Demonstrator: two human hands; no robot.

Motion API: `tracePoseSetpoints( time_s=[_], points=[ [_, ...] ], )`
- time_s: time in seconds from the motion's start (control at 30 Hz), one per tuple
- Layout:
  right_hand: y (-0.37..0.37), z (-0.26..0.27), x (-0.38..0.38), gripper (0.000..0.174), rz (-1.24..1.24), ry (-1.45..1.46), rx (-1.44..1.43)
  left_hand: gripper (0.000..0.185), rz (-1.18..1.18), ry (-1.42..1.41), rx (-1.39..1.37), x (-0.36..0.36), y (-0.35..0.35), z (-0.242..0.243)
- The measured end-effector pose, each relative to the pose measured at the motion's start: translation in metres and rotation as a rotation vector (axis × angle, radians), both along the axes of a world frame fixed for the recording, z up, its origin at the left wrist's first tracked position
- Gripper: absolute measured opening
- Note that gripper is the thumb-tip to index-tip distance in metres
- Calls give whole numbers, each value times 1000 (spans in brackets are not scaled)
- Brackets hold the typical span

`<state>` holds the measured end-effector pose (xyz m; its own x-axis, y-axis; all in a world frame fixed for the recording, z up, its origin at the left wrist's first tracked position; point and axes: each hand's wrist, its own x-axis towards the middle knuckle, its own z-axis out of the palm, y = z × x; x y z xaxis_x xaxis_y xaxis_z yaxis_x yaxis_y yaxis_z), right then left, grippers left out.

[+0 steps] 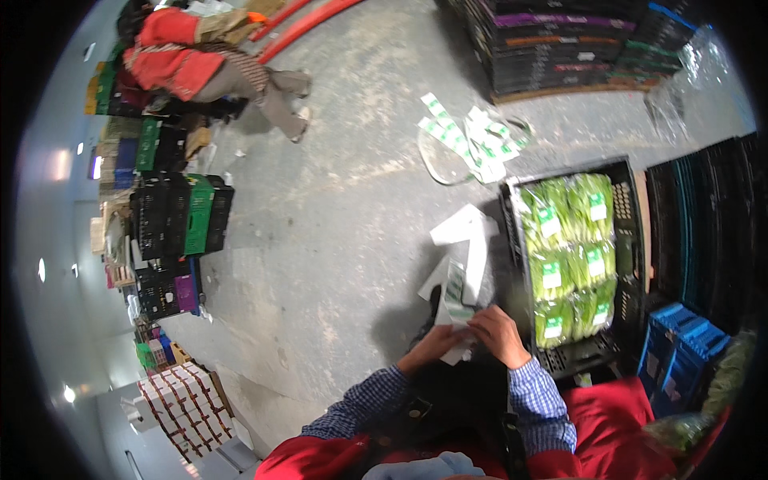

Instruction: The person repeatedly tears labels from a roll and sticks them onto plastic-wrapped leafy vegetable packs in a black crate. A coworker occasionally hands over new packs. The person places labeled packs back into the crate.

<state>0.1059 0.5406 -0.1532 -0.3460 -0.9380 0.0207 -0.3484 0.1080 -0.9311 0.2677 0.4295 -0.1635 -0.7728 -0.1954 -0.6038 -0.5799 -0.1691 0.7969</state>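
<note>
Low in the middle, my left hand (437, 345) grips a strip of white and green printed labels (455, 289). My right hand (497, 333) has its fingertips on the same strip, close beside the left. Part of the strip is hidden behind my fingers. White backing paper (477, 258) trails away beyond my hands. To the right of my right hand stands a black plastic crate (517, 240). Inside it lie several clear bags of green leafy vegetables (570, 258) in rows, with green and white labels on the bags in view.
Loose label strips (480, 141) lie tangled on the concrete floor (324, 228). A blue folding crate (678, 354) stands at right, stacked black crates (558, 54) at top right. Another person in red (180, 60) bends beside crates at top left. Strapped white boxes (186, 408) are at lower left.
</note>
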Motion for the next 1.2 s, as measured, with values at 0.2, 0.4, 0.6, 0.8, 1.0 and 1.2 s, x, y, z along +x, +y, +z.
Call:
tracePoseSetpoints(
  time_s=[0.2,0.4,0.6,0.8,1.0,1.2],
  points=[
    [1,14,21,14,11,88,15,30,-262,40,-206,23,-7,-16],
    [-2,25,22,15,58,115,0,28,-211,-12,-75,25,-16,8],
    [1,21,34,10,59,116,-7,26,-329,270,-197,23,-28,38],
    [14,19,34,12,-19,-10,76,30,-163,-51,244,34,-27,35],
    [43,2,12,15,-362,-415,282,30,-144,-172,362,45,-29,27],
    [80,-71,-40,20,-1140,-616,-22,34,98,-236,317,23,-17,48]
  ],
)
